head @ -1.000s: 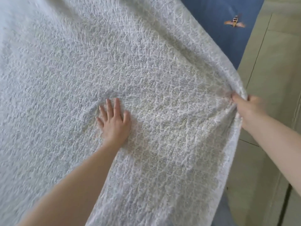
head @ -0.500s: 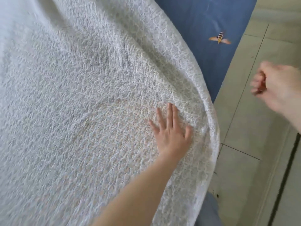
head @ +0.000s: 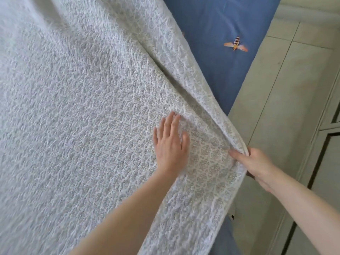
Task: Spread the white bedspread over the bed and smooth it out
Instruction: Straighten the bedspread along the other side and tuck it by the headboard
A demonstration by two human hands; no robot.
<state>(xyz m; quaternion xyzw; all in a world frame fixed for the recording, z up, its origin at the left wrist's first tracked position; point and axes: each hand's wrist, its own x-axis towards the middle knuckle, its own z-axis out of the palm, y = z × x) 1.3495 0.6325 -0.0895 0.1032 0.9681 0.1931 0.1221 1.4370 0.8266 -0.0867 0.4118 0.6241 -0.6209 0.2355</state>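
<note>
On blue sheet (head: 217, 57), unlabelled bedspread (head: 77, 111), bee print (head: 235, 44).

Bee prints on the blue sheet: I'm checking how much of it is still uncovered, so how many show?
1. The bee print lies on the blue sheet at upper right, beyond the white bedspread edge. More may be hidden under it.

You see a blue sheet (head: 217, 57) printed with an orange, striped bee (head: 236, 44). Right of the sheet lies a pale tiled floor (head: 272, 100), and past the floor, farther right, a pale cabinet front (head: 329, 162) with dark seams.
</note>
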